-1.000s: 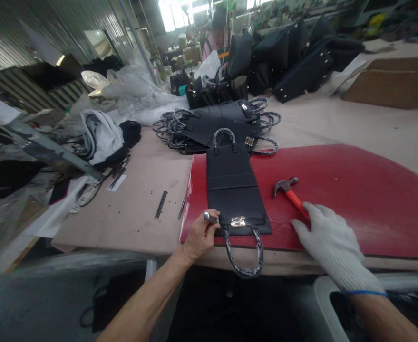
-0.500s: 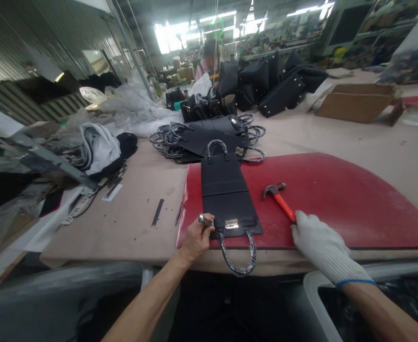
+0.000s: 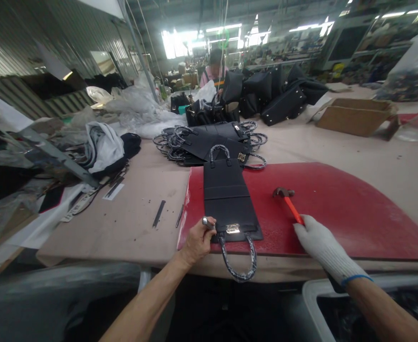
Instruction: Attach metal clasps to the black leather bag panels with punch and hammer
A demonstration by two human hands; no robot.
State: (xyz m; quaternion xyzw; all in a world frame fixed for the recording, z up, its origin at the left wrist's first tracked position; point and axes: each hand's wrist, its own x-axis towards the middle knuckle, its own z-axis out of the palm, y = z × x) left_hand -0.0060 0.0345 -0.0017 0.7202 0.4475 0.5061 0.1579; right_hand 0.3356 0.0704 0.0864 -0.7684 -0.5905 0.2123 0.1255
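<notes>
A flat black bag panel [image 3: 228, 199] with a wrapped handle at each end lies lengthwise on a red mat [image 3: 337, 209]. A silver clasp [image 3: 233, 229] sits at its near end. My bare left hand [image 3: 199, 241] is closed round a small metal tool [image 3: 208, 222] at the panel's near left corner. My right hand [image 3: 317, 242], in a white knit glove, is wrapped round the orange handle of a hammer [image 3: 289, 203] that lies on the mat right of the panel, head pointing away.
A stack of similar black panels [image 3: 209, 137] lies beyond the mat. Finished black bags [image 3: 276, 95] and a cardboard box [image 3: 353, 114] stand farther back. Cloth and plastic clutter [image 3: 102, 142] fills the left. Thin black strips [image 3: 159, 213] lie left of the mat. A person works at the far end.
The gloved right hand has gone from lying flat over the hammer's handle to gripping it, and the hammer has turned a little. The left hand stays at the panel's corner.
</notes>
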